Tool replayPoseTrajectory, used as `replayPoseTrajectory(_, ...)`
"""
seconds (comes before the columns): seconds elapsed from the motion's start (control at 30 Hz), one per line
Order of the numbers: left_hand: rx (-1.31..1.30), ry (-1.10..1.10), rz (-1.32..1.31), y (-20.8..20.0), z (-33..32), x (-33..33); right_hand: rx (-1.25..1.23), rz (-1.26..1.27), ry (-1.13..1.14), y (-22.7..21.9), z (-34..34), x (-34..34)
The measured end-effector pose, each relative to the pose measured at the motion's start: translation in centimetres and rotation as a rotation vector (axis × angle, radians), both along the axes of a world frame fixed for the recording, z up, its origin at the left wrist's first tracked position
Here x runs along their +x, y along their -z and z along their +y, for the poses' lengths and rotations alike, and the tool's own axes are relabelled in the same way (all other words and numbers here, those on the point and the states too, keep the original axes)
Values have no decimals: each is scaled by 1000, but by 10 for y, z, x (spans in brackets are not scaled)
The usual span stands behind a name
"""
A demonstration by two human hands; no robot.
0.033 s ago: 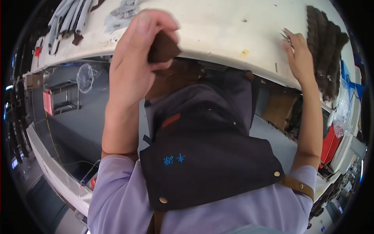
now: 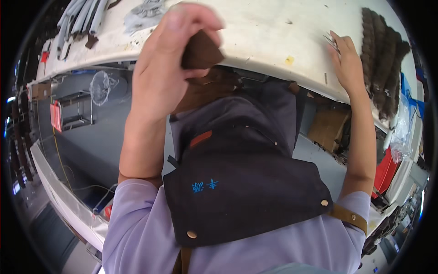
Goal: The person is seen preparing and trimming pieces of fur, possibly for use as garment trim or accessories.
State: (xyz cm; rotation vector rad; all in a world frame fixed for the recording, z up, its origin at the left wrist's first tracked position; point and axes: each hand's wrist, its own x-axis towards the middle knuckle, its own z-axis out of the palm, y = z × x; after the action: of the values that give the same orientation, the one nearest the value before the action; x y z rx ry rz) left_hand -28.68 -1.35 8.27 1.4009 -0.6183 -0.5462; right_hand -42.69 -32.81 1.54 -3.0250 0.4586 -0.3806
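Note:
My left hand (image 2: 159, 68) is raised in front of the table edge, its fingers curled around a dark brown piece of material (image 2: 200, 51). The piece looks flat and stiff like leather or hide, with one corner sticking out to the right; my fingers and palm hide the rest. Over the table's right side, my right hand (image 2: 347, 64) grips a thin metal tool with two points (image 2: 332, 43). Whether it is tweezers or small scissors, I cannot tell. Just right of this hand lie dark brown fur strips (image 2: 381, 64), side by side. Larger brown material (image 2: 205, 93) hangs below the table edge, above my lap.
The white table (image 2: 260, 27) spans the far side. Grey rolled strips (image 2: 82, 18) and a crumpled pale grey cloth (image 2: 143, 18) lie at its left. Beneath the table are a cardboard box (image 2: 326, 128) and, to the left, a metal-framed stool (image 2: 75, 112). A clear plastic bag (image 2: 401, 132) hangs at right.
My left hand has shifted slightly right and up with the brown piece. My right hand has moved a little to the left, still holding the metal tool.

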Motion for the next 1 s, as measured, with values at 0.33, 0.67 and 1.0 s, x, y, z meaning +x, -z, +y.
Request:
replayPoseTrajectory(0.33, -61, 355, -89, 21, -13, -26, 990, -455, -460, -44, 174, 20)
replayPoseTrajectory(0.67, 126, 592, -90, -1, 21, -3, 752, -903, -326, -75, 124, -10)
replayPoseTrajectory(1.0, 1187, 72, -447, 32, 188, 68, 751, -198, -114, 31, 149, -43)
